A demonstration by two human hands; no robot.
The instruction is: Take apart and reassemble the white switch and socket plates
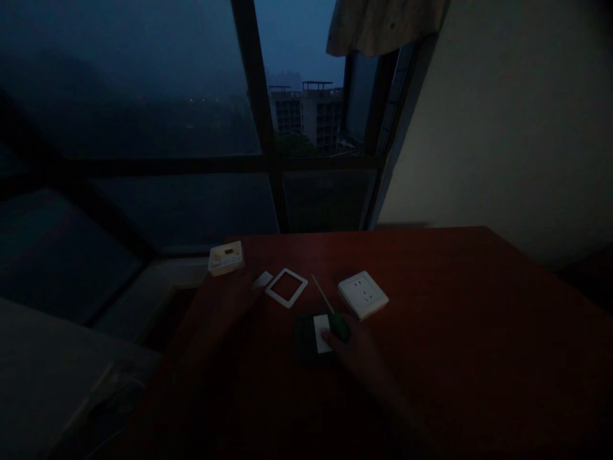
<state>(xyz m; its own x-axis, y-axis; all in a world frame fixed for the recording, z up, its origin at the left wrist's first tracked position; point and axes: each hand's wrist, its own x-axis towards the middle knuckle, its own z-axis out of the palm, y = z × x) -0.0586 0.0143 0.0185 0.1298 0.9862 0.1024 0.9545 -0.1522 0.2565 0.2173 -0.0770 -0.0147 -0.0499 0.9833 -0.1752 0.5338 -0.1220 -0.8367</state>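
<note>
In the dim light my left hand (239, 295) is at the left side of the table, its fingers closed on a small white rectangular plate (263, 280). Beside that plate lies a square white switch frame (275, 294). My right hand (358, 348) holds a screwdriver (339, 326) with a green handle, its thin shaft pointing away and to the left. The thumb of the same hand rests on a white rocker (322, 324), set in a dark switch body (303, 335). Shadow hides much of both hands' fingers.
A white socket (363, 294) sits right of the screwdriver. An open white back box (227, 258) stands at the table's far left corner. The reddish-brown table (440, 275) meets a window (268, 163) behind and a pale wall (502, 128) on the right.
</note>
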